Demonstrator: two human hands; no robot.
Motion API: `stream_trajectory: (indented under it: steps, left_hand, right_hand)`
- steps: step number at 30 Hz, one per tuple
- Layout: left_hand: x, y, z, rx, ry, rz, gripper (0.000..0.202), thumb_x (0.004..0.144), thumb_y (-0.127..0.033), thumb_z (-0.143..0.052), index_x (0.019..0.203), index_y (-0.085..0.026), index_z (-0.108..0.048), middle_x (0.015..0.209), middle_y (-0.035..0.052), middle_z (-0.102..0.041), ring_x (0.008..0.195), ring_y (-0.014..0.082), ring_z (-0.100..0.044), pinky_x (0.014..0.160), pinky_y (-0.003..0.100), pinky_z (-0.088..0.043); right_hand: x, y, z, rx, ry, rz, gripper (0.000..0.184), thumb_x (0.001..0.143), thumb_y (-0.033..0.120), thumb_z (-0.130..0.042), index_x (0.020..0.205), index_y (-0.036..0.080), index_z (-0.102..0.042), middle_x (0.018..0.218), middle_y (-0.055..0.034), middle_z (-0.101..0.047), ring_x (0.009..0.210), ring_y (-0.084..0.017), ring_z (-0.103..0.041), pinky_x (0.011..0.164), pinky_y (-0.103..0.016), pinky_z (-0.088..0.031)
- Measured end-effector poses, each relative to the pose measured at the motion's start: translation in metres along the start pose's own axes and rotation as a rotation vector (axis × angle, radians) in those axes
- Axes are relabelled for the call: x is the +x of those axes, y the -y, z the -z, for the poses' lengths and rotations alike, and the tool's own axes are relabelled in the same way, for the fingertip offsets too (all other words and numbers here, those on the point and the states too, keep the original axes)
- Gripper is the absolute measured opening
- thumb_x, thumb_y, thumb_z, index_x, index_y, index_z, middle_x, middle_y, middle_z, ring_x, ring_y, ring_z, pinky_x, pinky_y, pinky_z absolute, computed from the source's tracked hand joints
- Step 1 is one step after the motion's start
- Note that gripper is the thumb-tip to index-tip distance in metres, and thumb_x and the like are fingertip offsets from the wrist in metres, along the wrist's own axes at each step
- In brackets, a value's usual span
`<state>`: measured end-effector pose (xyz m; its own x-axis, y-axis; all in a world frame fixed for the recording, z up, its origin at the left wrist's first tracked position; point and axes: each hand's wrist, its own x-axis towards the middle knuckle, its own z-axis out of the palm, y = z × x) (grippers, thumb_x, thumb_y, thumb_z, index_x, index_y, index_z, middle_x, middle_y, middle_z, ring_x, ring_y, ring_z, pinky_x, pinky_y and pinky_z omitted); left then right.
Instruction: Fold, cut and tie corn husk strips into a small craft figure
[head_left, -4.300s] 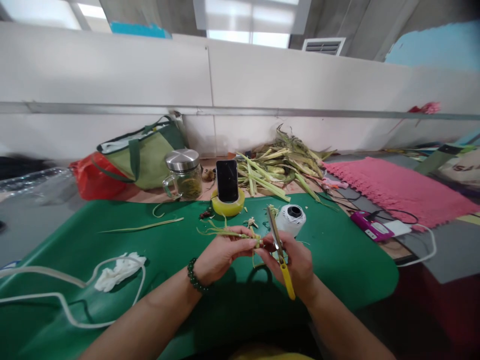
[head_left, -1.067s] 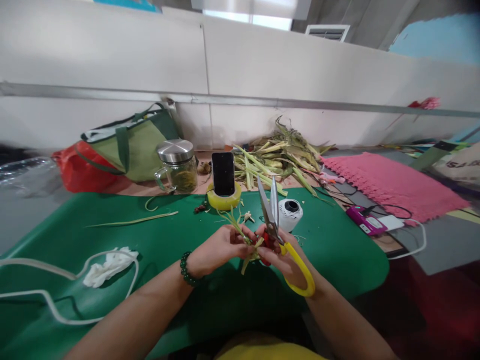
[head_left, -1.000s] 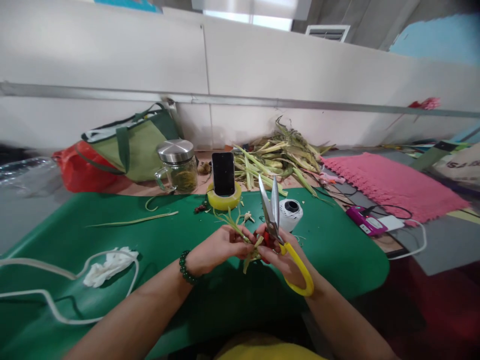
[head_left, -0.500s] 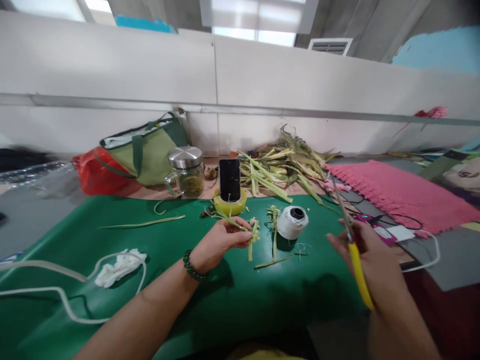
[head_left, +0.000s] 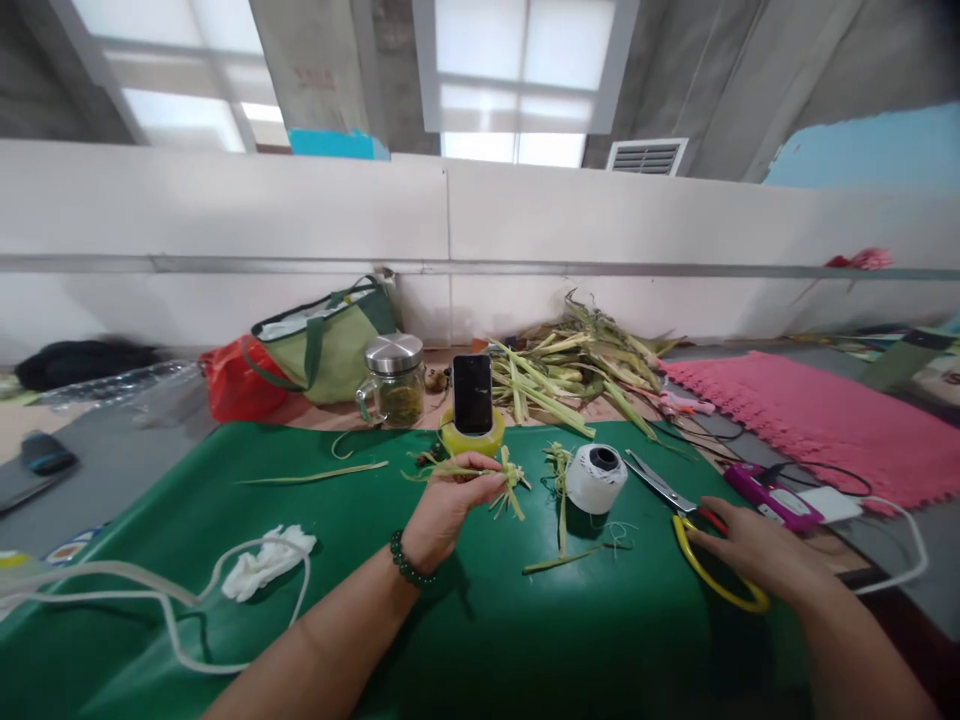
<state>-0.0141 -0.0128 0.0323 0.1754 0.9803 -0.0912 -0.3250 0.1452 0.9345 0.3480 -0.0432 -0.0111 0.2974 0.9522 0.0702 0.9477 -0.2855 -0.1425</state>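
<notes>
While half a second ago the right hand held the scissors up off the desk, they now lie flat on the green mat, blades pointing to 10 o'clock, at 3 o'clock from the thread spool. Its fingers rest across the yellow handle; released or gripping, cannot tell. Left hand has stayed raised, fingers pinched on the woven leaf piece, loose ends fanning toward 3 o'clock. Cut strip lies on the mat at 4 o'clock from the left hand. Phone stands propped at 12 o'clock. Judgement: cutting looks finished for the moment, with the piece kept in hand
</notes>
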Motion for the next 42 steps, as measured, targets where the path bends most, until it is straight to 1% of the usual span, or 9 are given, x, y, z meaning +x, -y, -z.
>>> stream_trajectory:
  steps: [2,6,10,13,19,27,31,36,42]
  left_hand:
    - [-0.001,0.001,-0.001,0.002,-0.022,-0.038,0.026,0.051,-0.025,-0.081,0.066,-0.014,-0.062,0.06,-0.0014,-0.062,0.058,0.0087,-0.056,0.057,0.02,-0.044]
    - [-0.003,0.007,-0.006,0.03,-0.051,-0.122,0.024,0.053,-0.023,-0.08,0.062,-0.014,-0.059,0.063,-0.0024,-0.061,0.058,0.0073,-0.054,0.055,0.018,-0.043]
    - [-0.005,0.013,-0.007,0.171,-0.028,-0.238,0.019,0.057,-0.021,-0.077,0.062,-0.015,-0.059,0.058,-0.0031,-0.058,0.055,0.0079,-0.052,0.053,0.019,-0.042]
    - [-0.006,0.016,-0.004,0.268,-0.009,-0.36,0.015,0.061,-0.022,-0.074,0.065,-0.016,-0.061,0.063,-0.0006,-0.062,0.058,0.0109,-0.056,0.056,0.022,-0.045]
    - [-0.001,0.014,0.007,0.488,0.127,-0.561,0.015,0.07,-0.021,-0.063,0.081,-0.02,-0.075,0.093,0.008,-0.072,0.091,0.021,-0.063,0.083,0.032,-0.048]
    - [0.01,-0.003,0.013,0.365,0.15,0.04,0.032,0.066,-0.043,-0.071,0.08,-0.014,-0.076,0.075,0.0068,-0.069,0.06,0.0115,-0.052,0.052,0.021,-0.038]
    - [0.007,0.0,0.007,0.325,0.252,0.071,0.027,0.051,-0.036,-0.081,0.064,-0.013,-0.072,0.057,0.0018,-0.062,0.052,0.0089,-0.046,0.05,0.021,-0.035]
    - [0.002,0.004,0.002,0.35,0.216,0.02,0.028,0.055,-0.038,-0.079,0.055,-0.013,-0.068,0.054,0.0015,-0.059,0.049,0.0084,-0.043,0.049,0.023,-0.034]
    - [-0.001,0.0,0.002,0.347,0.246,0.111,0.029,0.057,-0.038,-0.078,0.068,-0.013,-0.071,0.06,0.0015,-0.062,0.054,0.0088,-0.044,0.052,0.022,-0.034]
  right_hand:
    - [-0.013,0.02,0.017,0.142,-0.017,-0.032,0.039,0.07,0.044,-0.058,0.092,0.014,-0.068,0.083,-0.0176,-0.07,0.08,-0.034,-0.066,0.067,-0.039,-0.049]
    - [-0.047,0.1,0.036,0.796,0.027,0.315,0.037,0.081,0.051,-0.048,0.091,0.021,-0.065,0.093,-0.0084,-0.07,0.088,-0.023,-0.065,0.076,-0.032,-0.05]
    - [-0.054,0.18,0.021,1.192,0.182,0.424,0.031,0.075,0.045,-0.06,0.089,0.018,-0.063,0.086,-0.0063,-0.068,0.079,-0.019,-0.062,0.071,-0.03,-0.05]
    - [-0.043,0.206,0.007,1.406,0.222,0.365,0.028,0.067,0.043,-0.067,0.075,0.017,-0.062,0.069,-0.0013,-0.063,0.064,-0.013,-0.057,0.061,-0.026,-0.046]
    - [-0.021,0.202,0.009,1.624,0.262,0.232,0.029,0.06,0.041,-0.072,0.068,0.016,-0.06,0.057,0.0039,-0.054,0.052,-0.008,-0.047,0.054,-0.024,-0.04]
    - [-0.018,0.196,0.027,1.23,0.257,0.472,0.018,0.067,0.032,-0.066,0.068,0.014,-0.063,0.057,0.0022,-0.053,0.052,-0.008,-0.042,0.049,-0.022,-0.032]
    - [-0.022,0.203,0.023,1.24,0.302,0.483,0.017,0.068,0.032,-0.064,0.067,0.015,-0.062,0.057,0.0015,-0.055,0.052,-0.008,-0.044,0.049,-0.022,-0.034]
    - [-0.022,0.206,0.02,1.23,0.313,0.486,0.015,0.067,0.03,-0.064,0.065,0.015,-0.062,0.055,0.0026,-0.053,0.05,-0.008,-0.043,0.048,-0.021,-0.033]
    - [-0.023,0.199,0.024,1.19,0.245,0.498,0.014,0.069,0.029,-0.062,0.067,0.015,-0.062,0.059,0.0013,-0.056,0.052,-0.008,-0.046,0.049,-0.021,-0.035]
